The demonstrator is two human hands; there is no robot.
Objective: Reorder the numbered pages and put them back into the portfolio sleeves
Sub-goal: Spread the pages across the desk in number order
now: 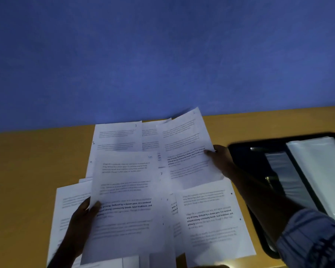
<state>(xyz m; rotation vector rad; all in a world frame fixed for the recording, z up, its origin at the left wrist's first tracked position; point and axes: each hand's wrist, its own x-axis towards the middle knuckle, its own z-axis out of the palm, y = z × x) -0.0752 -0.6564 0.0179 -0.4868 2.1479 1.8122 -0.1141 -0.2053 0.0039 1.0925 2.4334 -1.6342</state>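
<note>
Sorting under dim light: loose pages (211,215) lie spread and overlapping across a yellow table (27,171). The person's left hand (83,215) pinches one sheet (128,190) by its left edge, thumb on top, while the right hand (219,159) grips a second sheet (184,144) at its right edge. The open portfolio (248,157) lies to the right, its clear sleeves (317,167) facing up. The corner numbers are too blurred to read. The step should go best if each top-corner number is checked first and the sheets are stacked squarely in order, with edges kept flat for sleeving.
</note>
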